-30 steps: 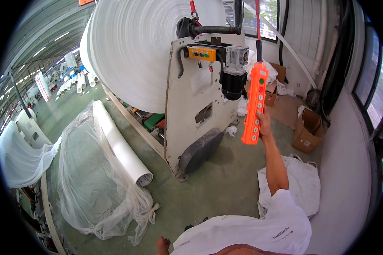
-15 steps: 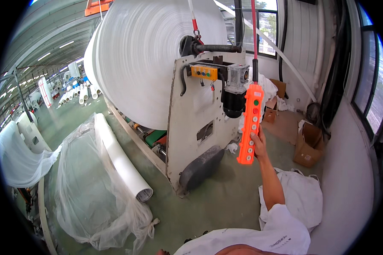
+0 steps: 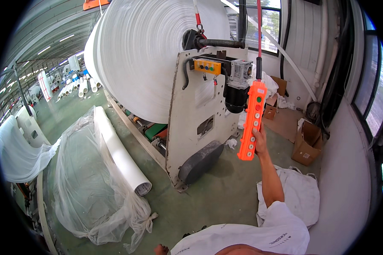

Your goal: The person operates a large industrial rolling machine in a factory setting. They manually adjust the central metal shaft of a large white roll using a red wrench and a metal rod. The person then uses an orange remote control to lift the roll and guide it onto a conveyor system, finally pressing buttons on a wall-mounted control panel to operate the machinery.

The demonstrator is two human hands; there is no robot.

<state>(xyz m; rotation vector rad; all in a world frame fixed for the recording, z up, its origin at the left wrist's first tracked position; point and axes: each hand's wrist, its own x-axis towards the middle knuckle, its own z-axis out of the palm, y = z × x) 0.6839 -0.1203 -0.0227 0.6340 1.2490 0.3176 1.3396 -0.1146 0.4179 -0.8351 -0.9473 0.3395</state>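
My right hand (image 3: 260,140) is wrapped round the lower part of an orange crane pendant control (image 3: 253,121), held upright with its row of buttons toward me. The thumb lies by the lower buttons; the other fingers are mostly hidden behind it. A red cable (image 3: 259,29) runs up from its black sleeve. Beyond it, a huge white roll (image 3: 136,59) sits over a pale metal side frame (image 3: 187,114). Its axle (image 3: 221,43) is linked to a hanging sling with a red end (image 3: 198,19). Low at the bottom edge, only part of my left hand (image 3: 161,249) shows, its fingers unclear.
A yellow button box (image 3: 207,66) and black motor (image 3: 236,100) are on the frame. Left on the floor lie a white tube (image 3: 121,153) and clear plastic sheeting (image 3: 81,182). To the right are a white sack (image 3: 300,195), an open cardboard box (image 3: 307,144) and the wall (image 3: 344,182).
The whole view has shifted slightly. My right hand keeps its hold on the pendant control. Slightly more of my left hand shows at the bottom edge.
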